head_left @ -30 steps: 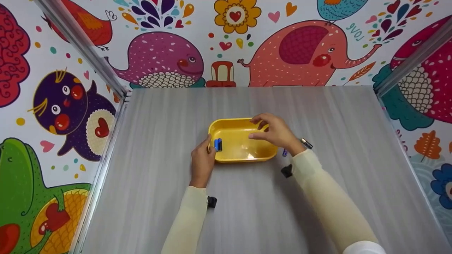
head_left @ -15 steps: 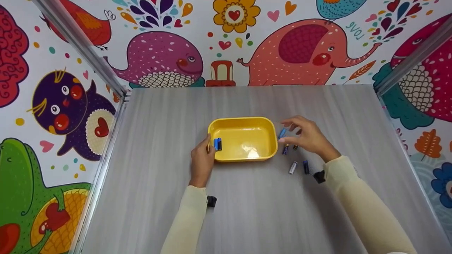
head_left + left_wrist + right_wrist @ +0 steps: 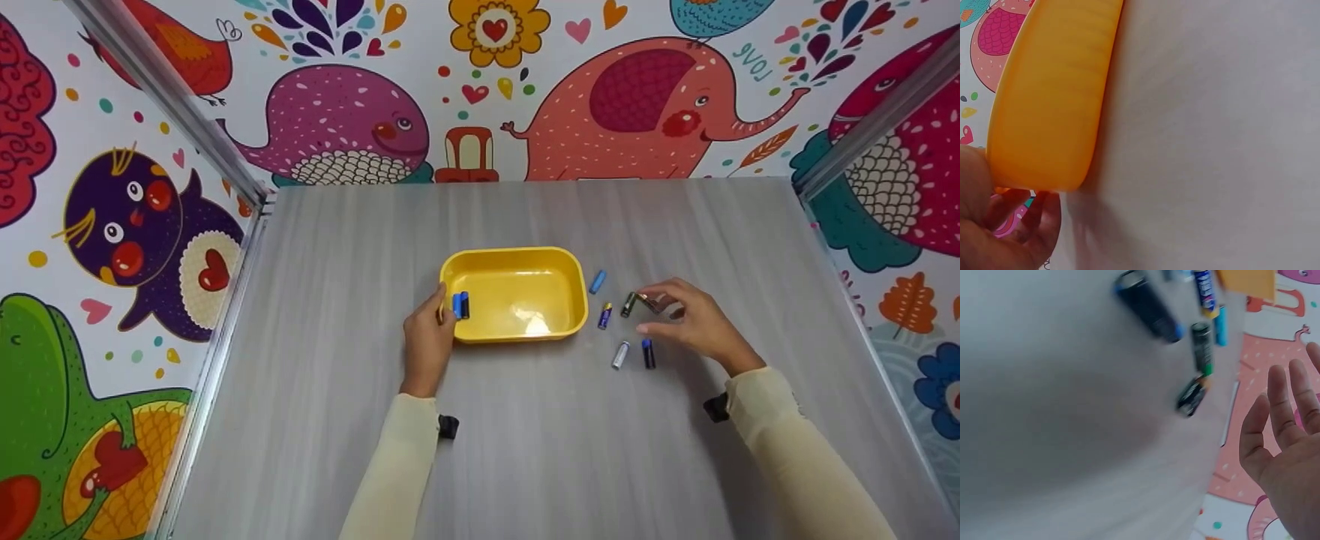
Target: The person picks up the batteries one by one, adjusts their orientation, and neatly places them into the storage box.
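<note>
My left hand (image 3: 429, 341) grips the left end of a yellow plastic tray (image 3: 514, 335), thumb at the rim. Inside that end lie a blue battery (image 3: 457, 306) and a dark one (image 3: 465, 305), side by side. To the right of the tray, my right hand (image 3: 697, 322) hovers with thumb and fingers apart around a black-and-copper battery (image 3: 646, 301); in the right wrist view a gap separates the hand from this battery (image 3: 1190, 398). Its end meets a black-and-green battery (image 3: 628, 304). The left wrist view shows the tray's outer wall (image 3: 1050, 101) and curled fingers.
More batteries lie loose on the grey table (image 3: 337, 300): a light blue one (image 3: 598, 282), a purple one (image 3: 605, 316), a silver one (image 3: 620, 355) and a dark blue one (image 3: 649, 354). Printed walls with metal rails (image 3: 176, 109) border the table.
My right hand has moved from over the tray to the right, past the light blue battery, to the black-and-copper one, uncovering the loose batteries. My left hand keeps its hold on the tray.
</note>
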{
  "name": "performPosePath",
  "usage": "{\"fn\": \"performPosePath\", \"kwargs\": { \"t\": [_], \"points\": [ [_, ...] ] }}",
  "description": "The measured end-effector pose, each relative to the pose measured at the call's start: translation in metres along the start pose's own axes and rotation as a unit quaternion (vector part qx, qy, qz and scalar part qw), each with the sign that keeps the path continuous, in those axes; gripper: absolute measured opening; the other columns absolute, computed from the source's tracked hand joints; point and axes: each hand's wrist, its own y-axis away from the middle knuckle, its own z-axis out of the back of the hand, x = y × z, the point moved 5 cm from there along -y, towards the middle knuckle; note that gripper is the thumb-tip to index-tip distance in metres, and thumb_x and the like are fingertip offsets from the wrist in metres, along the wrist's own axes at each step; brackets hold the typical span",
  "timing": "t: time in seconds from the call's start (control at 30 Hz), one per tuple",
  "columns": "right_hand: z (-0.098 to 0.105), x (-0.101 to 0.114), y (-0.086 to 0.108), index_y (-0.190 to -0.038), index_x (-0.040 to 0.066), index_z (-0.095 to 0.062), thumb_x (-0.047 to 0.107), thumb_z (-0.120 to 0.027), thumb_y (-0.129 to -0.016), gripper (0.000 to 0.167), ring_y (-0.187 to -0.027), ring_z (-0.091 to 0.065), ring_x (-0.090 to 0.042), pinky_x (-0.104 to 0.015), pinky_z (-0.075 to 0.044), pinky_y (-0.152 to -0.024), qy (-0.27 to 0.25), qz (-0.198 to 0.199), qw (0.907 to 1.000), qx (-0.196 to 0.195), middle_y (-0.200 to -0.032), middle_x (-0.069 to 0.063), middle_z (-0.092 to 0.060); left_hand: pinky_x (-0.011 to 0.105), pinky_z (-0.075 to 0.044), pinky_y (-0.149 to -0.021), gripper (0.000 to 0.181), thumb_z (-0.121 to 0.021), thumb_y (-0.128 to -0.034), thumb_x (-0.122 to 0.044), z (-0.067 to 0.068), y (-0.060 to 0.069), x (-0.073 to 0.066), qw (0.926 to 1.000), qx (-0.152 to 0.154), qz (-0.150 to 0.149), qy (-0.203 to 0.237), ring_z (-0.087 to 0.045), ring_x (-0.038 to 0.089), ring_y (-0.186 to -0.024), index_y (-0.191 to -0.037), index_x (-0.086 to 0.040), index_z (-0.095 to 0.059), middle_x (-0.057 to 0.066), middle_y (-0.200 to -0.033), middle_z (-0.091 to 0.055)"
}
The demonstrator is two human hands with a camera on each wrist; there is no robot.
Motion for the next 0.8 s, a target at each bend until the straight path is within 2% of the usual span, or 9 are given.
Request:
{"fn": "performPosePath", "kwargs": {
  "t": [0.1, 0.3, 0.5, 0.6, 0.67, 0.8],
  "points": [
    [0.0, -0.011, 0.007, -0.132, 0.014, -0.067, 0.03, -0.09, -0.077, 0.062, -0.103, -0.063, -0.028, -0.05, -0.054, -0.084, 0.013, 0.006, 0.9999, -0.001, -0.122, -0.01, -0.067, 0.031, -0.057, -0.087, 0.049, -0.061, -0.097, -0.004, 0.0, 0.0, 0.0, 1.0, -0.001, -0.001, 0.0, -0.062, 0.015, -0.098, -0.145, -0.012, -0.057, 0.003, -0.145, -0.061],
    [-0.007, -0.029, 0.017, -0.13, 0.011, -0.068, 0.036, -0.091, -0.074, 0.066, -0.104, -0.062, -0.029, -0.051, -0.054, -0.087, 0.021, -0.007, 0.9997, 0.012, -0.119, -0.011, -0.068, 0.032, -0.058, -0.09, 0.048, -0.062, -0.0971, -0.005, 0.0, 0.0, -0.001, 1.0, -0.004, 0.0, 0.0, -0.063, 0.015, -0.1, -0.145, -0.012, -0.058, 0.003, -0.145, -0.061],
    [-0.018, -0.041, 0.023, -0.127, 0.013, -0.07, 0.036, -0.092, -0.071, 0.065, -0.105, -0.062, -0.021, -0.035, -0.053, -0.088, 0.036, 0.001, 0.9987, 0.036, -0.116, -0.005, -0.07, 0.034, -0.055, -0.101, 0.048, -0.062, -0.0971, -0.005, 0.001, -0.001, 0.0, 1.0, -0.002, 0.003, -0.004, -0.063, 0.013, -0.119, -0.145, -0.012, -0.057, 0.003, -0.145, -0.06],
    [-0.021, -0.043, 0.026, -0.126, 0.014, -0.071, 0.037, -0.093, -0.069, 0.065, -0.103, -0.061, -0.019, -0.029, -0.052, -0.086, 0.04, 0.011, 0.9983, 0.04, -0.115, -0.003, -0.07, 0.034, -0.055, -0.101, 0.048, -0.061, -0.0971, -0.006, 0.001, -0.001, 0.0, 1.0, -0.001, 0.003, -0.006, -0.063, 0.013, -0.12, -0.145, -0.012, -0.058, 0.004, -0.145, -0.061],
    [-0.022, -0.044, 0.027, -0.127, 0.015, -0.071, 0.038, -0.093, -0.069, 0.066, -0.102, -0.06, -0.019, -0.028, -0.051, -0.084, 0.04, 0.014, 0.9981, 0.045, -0.115, -0.002, -0.069, 0.032, -0.056, -0.098, 0.048, -0.061, -0.0973, -0.006, 0.001, 0.0, 0.0, 1.0, 0.0, 0.004, -0.005, -0.064, 0.013, -0.113, -0.145, -0.012, -0.057, 0.003, -0.145, -0.06],
    [-0.023, -0.045, 0.028, -0.129, 0.016, -0.07, 0.039, -0.094, -0.068, 0.069, -0.097, -0.057, -0.019, -0.029, -0.049, -0.079, 0.034, 0.023, 0.9974, 0.06, -0.114, -0.003, -0.067, 0.027, -0.055, -0.083, 0.048, -0.061, -0.0978, -0.007, 0.001, 0.001, 0.0, 1.0, 0.004, 0.005, 0.002, -0.061, 0.015, -0.092, -0.146, -0.014, -0.057, 0.0, -0.146, -0.06]
  ]
}}
